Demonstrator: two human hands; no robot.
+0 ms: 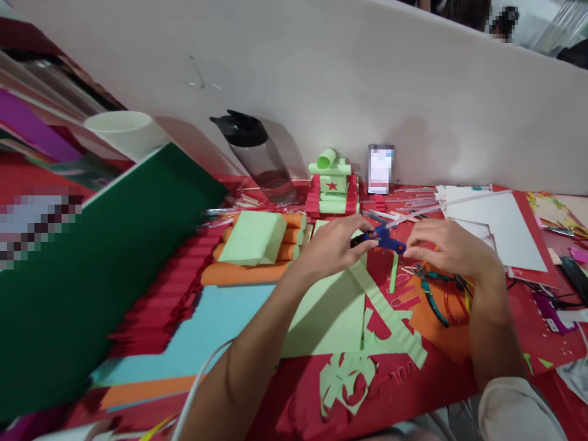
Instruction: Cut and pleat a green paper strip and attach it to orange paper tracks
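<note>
My left hand [337,242] is closed around a blue and black tool that looks like a glue gun [390,244]. A long clear stick [452,207] juts from it toward the upper right. The curled fingertips of my right hand [443,245] meet the tool's blue end. Beneath my hands lie a pale green sheet [328,318] and a pleated green strip [390,312]. Near my right wrist, green-handled pliers [432,297] rest open on orange paper [441,331]. Behind my left hand stands a green and red paper model [333,184] with a red star.
A dark-lidded bottle [261,156] and a phone [380,171] stand by the white partition [294,79]. At left are a green board [114,263], pleated red paper [169,300] and orange rolls [257,272]. Green scraps [346,383] lie in front; white sheets [500,229] lie right.
</note>
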